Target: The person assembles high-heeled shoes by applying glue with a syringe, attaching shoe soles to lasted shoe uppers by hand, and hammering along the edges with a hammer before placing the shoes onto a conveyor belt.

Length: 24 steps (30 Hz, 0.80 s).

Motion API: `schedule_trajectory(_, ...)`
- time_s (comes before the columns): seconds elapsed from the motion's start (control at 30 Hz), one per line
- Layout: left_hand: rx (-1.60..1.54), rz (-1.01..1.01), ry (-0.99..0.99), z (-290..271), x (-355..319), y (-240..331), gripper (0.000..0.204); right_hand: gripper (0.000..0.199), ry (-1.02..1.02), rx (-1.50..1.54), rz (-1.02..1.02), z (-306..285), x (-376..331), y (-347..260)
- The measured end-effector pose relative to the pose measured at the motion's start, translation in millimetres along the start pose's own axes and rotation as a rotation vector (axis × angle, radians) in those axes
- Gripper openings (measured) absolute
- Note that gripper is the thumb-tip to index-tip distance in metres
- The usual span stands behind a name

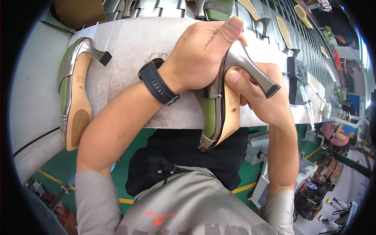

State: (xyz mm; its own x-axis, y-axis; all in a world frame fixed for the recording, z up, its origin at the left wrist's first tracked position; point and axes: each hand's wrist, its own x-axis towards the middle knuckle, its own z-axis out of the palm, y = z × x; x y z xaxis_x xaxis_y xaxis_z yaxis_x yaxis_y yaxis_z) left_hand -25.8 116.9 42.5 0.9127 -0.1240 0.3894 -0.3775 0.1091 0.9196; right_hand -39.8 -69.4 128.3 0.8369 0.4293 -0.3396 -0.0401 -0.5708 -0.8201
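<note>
I'm gripping the shoe (219,113) – left hand (203,51) closed round its back, right hand (262,98) pinching the heel (254,72) – it could twist loose off the bench (129,43).

The held high-heeled shoe (219,113) pairs a green upper with a metallic pewter heel, tan sole and a silver sparkly band at the toe. The matching second shoe (74,98) on the pale grey tabletop (133,43) adds a brown waffle-patterned sole patch. The wristwatch (158,82) is black.
</note>
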Motion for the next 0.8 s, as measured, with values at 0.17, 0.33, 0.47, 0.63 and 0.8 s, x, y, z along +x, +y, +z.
schedule_trajectory(0.17, 0.049, -0.034, 0.025, 0, -2, 2, 0.068, 0.034, 0.072, 0.052, -0.078, 10, 1, 7)
schedule_trajectory(0.33, 0.140, -0.041, 0.020, 0, 1, 5, 0.069, 0.033, 0.211, -0.048, -0.204, 22, -2, 20)
schedule_trajectory(0.47, 0.107, -0.009, 0.037, 0, 0, -1, 0.069, 0.037, 0.161, -0.092, -0.190, 12, -3, 11)
schedule_trajectory(0.63, 0.031, -0.006, 0.052, 3, 0, 2, 0.068, 0.043, -0.035, 0.042, -0.078, -3, -13, 12)
schedule_trajectory(0.8, 0.108, -0.004, 0.095, 3, -1, 2, 0.065, 0.045, -0.033, 0.012, -0.047, 0, -8, 9)
